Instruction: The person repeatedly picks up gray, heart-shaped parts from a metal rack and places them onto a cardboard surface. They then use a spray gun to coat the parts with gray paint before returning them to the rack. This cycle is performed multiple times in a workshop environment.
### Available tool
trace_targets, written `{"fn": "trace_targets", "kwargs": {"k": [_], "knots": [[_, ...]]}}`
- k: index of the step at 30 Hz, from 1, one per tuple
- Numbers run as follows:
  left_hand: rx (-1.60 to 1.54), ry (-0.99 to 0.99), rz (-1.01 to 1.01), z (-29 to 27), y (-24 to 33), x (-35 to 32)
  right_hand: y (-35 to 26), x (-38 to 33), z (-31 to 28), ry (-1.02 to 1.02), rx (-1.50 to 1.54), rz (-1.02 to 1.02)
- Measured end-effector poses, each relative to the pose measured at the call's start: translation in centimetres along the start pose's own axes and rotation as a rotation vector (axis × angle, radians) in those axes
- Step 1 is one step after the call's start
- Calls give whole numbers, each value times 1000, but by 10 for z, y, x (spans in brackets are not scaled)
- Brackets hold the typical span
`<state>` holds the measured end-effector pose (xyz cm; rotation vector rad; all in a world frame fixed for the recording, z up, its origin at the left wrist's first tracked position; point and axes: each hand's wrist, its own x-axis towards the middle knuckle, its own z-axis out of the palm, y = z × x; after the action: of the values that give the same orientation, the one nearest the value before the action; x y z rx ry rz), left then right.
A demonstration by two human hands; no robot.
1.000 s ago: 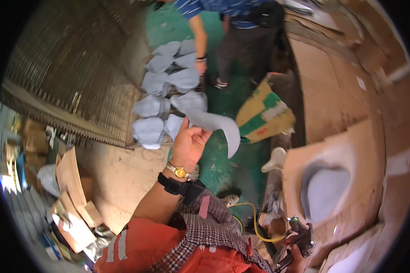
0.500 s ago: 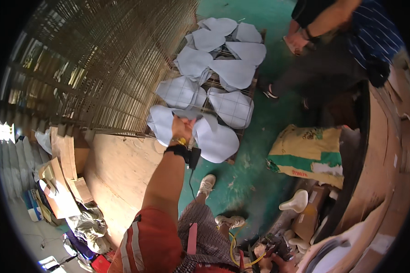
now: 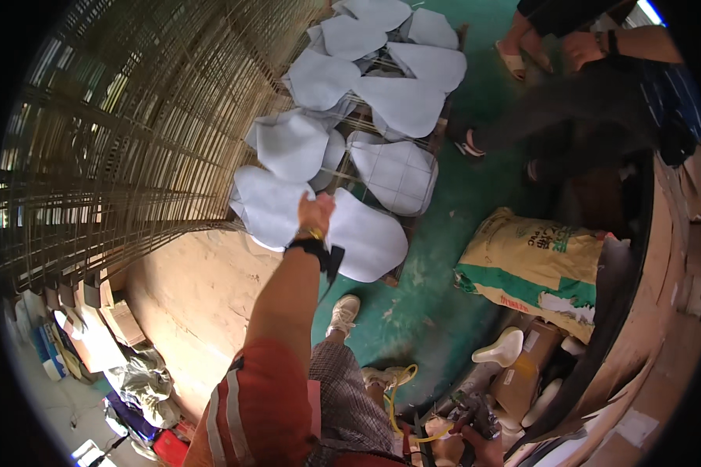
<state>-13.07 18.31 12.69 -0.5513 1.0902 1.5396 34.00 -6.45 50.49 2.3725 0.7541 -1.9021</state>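
Over the green floor (image 3: 436, 245), the left hand (image 3: 316, 213) reaches grey pads (image 3: 366, 240), grip unclear; the right hand (image 3: 487, 449) grasps a dark hand tool (image 3: 477, 416). Probably positioning pads; next calls for light alignment.

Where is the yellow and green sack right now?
In the head view, the sack is right of centre, across green floor from the grey sheets near your left hand, just above the white saddle-shaped piece in the picture.

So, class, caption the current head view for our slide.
Left hand over pale grey pieces laid in rows; right hand low, near a yellow hose.
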Motion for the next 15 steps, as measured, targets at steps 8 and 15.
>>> {"fn": "trace_targets", "kwargs": {"k": [8, 15], "knots": [[974, -721, 225, 96, -224, -304, 60, -66, -24, 4, 450, -350], [1166, -1672, 729, 103, -413, -592, 207, -185, -76, 311, 541, -398]]}}
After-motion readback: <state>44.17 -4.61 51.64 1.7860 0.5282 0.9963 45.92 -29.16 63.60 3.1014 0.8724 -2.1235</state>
